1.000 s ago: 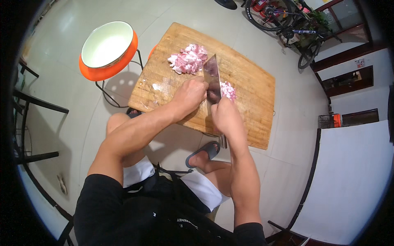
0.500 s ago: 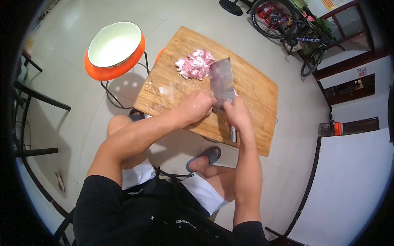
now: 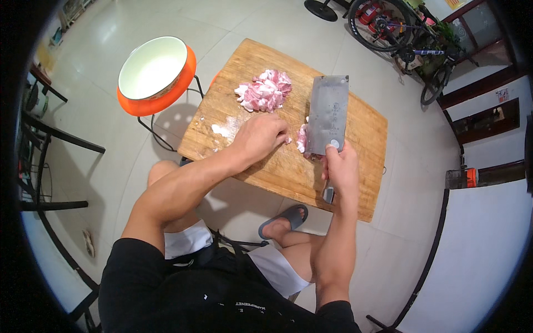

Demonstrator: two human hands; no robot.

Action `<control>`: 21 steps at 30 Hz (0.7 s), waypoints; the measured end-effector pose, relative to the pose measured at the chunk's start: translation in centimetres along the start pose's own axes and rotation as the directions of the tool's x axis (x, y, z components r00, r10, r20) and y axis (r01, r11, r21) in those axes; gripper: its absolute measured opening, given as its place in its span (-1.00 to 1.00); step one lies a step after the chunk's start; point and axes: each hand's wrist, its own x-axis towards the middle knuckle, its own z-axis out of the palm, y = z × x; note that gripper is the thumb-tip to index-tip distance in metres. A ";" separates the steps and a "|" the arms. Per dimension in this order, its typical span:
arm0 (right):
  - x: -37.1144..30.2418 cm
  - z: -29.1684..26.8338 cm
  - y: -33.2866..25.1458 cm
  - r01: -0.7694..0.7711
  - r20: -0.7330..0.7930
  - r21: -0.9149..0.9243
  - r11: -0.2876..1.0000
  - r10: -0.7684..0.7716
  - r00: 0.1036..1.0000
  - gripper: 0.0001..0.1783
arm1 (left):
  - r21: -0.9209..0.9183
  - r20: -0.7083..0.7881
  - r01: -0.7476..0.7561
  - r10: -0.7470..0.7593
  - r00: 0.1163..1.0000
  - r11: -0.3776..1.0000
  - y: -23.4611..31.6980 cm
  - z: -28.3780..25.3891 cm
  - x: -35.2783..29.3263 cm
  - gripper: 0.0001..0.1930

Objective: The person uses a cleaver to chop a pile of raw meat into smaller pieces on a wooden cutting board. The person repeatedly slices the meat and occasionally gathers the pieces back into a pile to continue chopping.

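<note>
My right hand (image 3: 341,166) grips the handle of a cleaver (image 3: 328,111), a broad grey blade lying nearly flat to view over the right part of the wooden chopping board (image 3: 355,147). Small pieces of pink and white raw meat (image 3: 302,137) show along the blade's left side and below it; the blade hides the rest. My left hand (image 3: 259,136) rests on the board left of the cleaver, fingers curled, with a small bit of meat at the fingertips. Beyond it sits a heap of cut meat (image 3: 265,90). White scraps (image 3: 220,130) lie beside my left wrist.
Left of the board, a white-lined bowl (image 3: 152,69) sits on an orange round stool (image 3: 129,105) with black metal legs. Black chair legs (image 3: 64,135) stand farther left. A bicycle (image 3: 405,41) is at the far right. My slippered foot (image 3: 283,222) is below the board's near edge.
The cleaver has moved right, away from my left hand, its broad face now turned up to view. My left hand has shifted slightly left. Meat pieces beside the blade have come into sight.
</note>
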 end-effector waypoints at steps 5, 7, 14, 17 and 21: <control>-1.2 0.1 1.6 0.140 -0.008 -0.334 0.932 -0.151 0.989 -0.71 | 0.031 0.059 -0.030 0.028 0.998 0.999 0.8 0.3 -0.3 -0.87; -2.2 0.6 1.4 0.059 0.018 -0.337 0.940 -0.056 0.998 -0.68 | 0.025 0.012 -0.065 0.065 0.998 0.998 1.5 0.4 -1.0 -0.88; -2.8 1.8 0.3 -0.050 0.138 -0.191 0.980 0.077 0.987 -0.75 | 0.098 0.000 -0.064 0.065 0.998 0.993 1.5 0.3 -1.6 -0.89; -2.2 1.6 0.9 -0.123 0.190 -0.095 0.988 0.140 0.972 -0.78 | 0.112 0.000 -0.038 0.039 0.999 0.993 1.7 -0.1 -1.6 -0.89; -0.1 -0.2 3.3 -0.190 0.274 0.042 0.981 0.172 0.946 -0.80 | 0.121 0.002 -0.006 0.005 1.000 0.993 0.8 -0.6 -1.4 -0.89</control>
